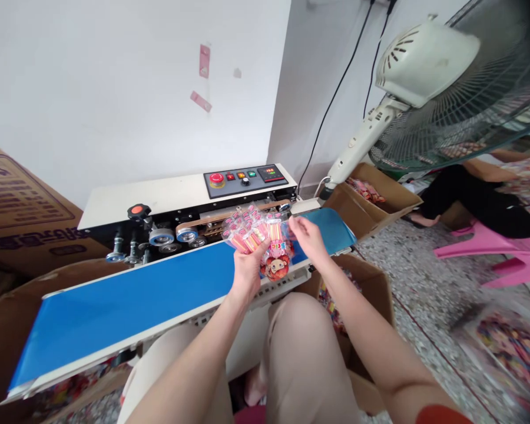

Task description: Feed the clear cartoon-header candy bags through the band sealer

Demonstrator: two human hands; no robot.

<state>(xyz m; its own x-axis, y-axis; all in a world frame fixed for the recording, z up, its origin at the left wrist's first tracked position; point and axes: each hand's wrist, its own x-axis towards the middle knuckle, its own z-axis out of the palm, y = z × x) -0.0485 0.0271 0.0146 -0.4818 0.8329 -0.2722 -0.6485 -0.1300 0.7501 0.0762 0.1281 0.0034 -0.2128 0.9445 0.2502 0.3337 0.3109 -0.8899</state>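
Observation:
My left hand (246, 272) is closed around a fanned bunch of small clear plastic packets (247, 229) with pink and yellow striped contents. One packet (277, 262) at the front of the bunch carries a red-haired cartoon figure and faces me. At its upper right edge, the fingers of my right hand (308, 238) are pinched together on the clear plastic. Both hands are above the blue conveyor belt (150, 294) of a bench machine, just in front of its brown drive band and rollers (186, 235).
The machine's control panel (247, 181) has a red stop button and a lit display. A fan (428, 65) leans in at upper right. Cardboard boxes (373, 277) with packets stand below and beside the belt. Another person's leg (463, 191) is near a pink stool (503, 250).

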